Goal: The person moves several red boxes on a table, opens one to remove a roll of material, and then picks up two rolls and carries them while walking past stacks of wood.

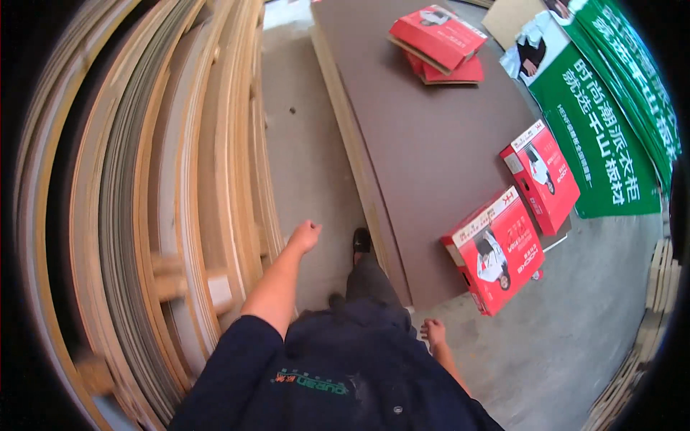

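**Person stands between stacked boards, both bare hands apart and loosely curled**

Seen from the wearer's head, the left hand (307,235) is raised over the concrete floor (309,144), between tall stacks of edge-on boards (129,179) at left and a low brown board stack (402,144) at right. Its fingers curl inward; how tightly, I cannot tell. The right hand (433,332) hangs beside the body, fingers half curled, just off the brown stack's near corner. Near that corner, a red box (496,251) lies on the brown stack, with a second red box (543,178) just beyond it. More red boxes (438,43) are piled toward the far end. Green-printed packaging (589,136) stands at upper right.
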### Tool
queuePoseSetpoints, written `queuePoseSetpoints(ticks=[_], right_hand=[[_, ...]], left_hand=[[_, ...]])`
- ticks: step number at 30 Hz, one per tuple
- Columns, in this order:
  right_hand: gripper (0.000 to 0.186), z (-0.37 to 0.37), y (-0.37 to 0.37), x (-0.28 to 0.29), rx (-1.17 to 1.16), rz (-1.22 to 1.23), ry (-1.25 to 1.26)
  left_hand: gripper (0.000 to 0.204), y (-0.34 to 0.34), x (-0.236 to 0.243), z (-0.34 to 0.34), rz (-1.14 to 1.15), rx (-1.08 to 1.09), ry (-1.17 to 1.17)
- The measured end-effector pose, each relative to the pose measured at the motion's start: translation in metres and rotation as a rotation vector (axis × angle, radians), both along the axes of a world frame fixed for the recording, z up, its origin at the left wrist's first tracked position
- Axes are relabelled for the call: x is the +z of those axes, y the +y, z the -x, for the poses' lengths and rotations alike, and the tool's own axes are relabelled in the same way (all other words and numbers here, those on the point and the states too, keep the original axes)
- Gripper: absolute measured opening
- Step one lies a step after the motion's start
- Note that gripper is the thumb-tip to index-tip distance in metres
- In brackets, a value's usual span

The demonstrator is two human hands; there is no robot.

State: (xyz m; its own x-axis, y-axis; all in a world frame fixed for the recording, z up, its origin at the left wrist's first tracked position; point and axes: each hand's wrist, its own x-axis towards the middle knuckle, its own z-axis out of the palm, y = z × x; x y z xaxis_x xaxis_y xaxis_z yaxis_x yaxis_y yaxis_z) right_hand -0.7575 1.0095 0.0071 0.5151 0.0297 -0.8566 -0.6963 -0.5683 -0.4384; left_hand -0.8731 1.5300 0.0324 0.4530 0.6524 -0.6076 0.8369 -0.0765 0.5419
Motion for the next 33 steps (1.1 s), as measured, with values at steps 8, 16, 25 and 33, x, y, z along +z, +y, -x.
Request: queuePoseSetpoints(ticks=[8,16,25,33], right_hand=[[0.009,-0.104,0.122,-0.049,0.054,-0.043,0.027],[0.023,-0.285,0.268,0.084,-0.297,-0.363,-0.428],[0.014,-0.201,0.302,0.034,-0.616,0.034,-0.404],[0.017,-0.097,0.503,0.063,-0.386,0.271,0.043]], left_hand=[[0.042,0.161,0.021,-0.048,-0.082,-0.01,-0.106],[0.033,0.302,-0.026,-0.102,0.113,-0.083,0.255],[0.054,0.466,-0.029,-0.468,-0.083,-0.348,-0.108],[0.06,0.583,-0.034,-0.763,0.146,-0.19,-0.426]])
